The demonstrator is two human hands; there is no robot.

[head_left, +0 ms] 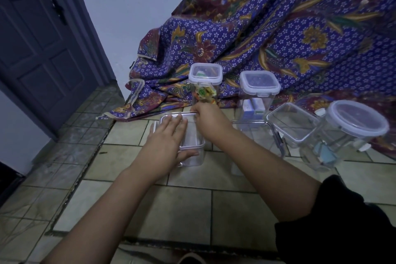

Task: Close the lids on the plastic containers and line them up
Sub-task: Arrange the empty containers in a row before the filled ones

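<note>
Left hand (169, 135) flat, fingers spread, pressing clear square lid (188, 135) on transparent plastic container (192, 157). Right hand (209, 119) pinching lid's far edge. Tiled floor (192, 210) underneath.

Clear glossy plastic containers (259, 92), patterned cloth (278, 28)

Our left hand (169, 137) covers much of the clear container's lid (188, 137), so we cannot tell whether it is seated. The right hand (209, 119) hides that lid's far corner and the tall container's (204, 83) base. The round container (351, 130) is blurred, its contents unreadable. The patterned cloth (300, 28) runs off the top and right edges.
</note>
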